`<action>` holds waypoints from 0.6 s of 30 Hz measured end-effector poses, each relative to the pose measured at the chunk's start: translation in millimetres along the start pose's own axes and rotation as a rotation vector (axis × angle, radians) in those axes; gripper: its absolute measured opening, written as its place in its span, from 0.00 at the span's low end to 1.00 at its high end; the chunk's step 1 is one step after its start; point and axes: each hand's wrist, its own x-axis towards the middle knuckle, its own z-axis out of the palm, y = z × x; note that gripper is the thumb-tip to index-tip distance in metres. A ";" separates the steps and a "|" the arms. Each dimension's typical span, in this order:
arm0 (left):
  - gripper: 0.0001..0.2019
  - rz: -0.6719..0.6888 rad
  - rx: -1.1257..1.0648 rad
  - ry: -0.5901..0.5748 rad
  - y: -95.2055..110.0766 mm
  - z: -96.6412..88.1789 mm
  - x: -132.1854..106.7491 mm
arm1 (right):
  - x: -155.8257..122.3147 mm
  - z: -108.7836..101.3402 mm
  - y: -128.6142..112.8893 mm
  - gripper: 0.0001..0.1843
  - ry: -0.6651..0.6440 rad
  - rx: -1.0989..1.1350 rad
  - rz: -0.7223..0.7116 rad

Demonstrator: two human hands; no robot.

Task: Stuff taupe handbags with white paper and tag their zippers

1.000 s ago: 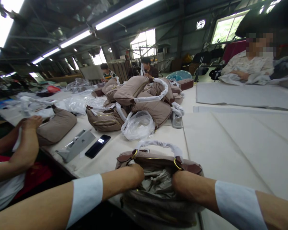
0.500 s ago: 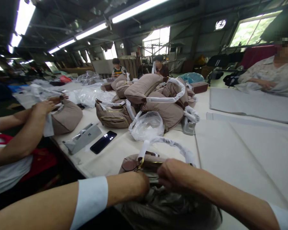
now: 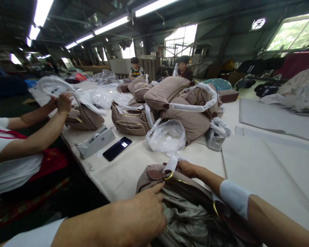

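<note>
As the left hand [image 3: 147,210] touches the bag [image 3: 187,212], right hand [image 3: 186,168] now shifted behind it, both grips unclear

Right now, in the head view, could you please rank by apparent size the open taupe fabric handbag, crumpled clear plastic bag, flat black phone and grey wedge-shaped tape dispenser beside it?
1. Open taupe fabric handbag, enlarged by its nearness to the camera
2. Crumpled clear plastic bag
3. Grey wedge-shaped tape dispenser
4. Flat black phone
</note>
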 end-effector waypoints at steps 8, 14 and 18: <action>0.08 -0.052 0.384 0.545 -17.2 25.8 -3.6 | -90.3 -61.1 -84.0 0.08 0.308 -0.425 0.014; 0.11 -0.010 0.380 0.746 -23.3 35.0 -9.2 | -92.9 10.5 -104.7 0.16 0.071 -0.188 0.051; 0.15 0.013 0.345 0.791 -21.7 36.0 -10.7 | -59.5 66.2 -95.5 0.14 0.214 -0.407 -0.006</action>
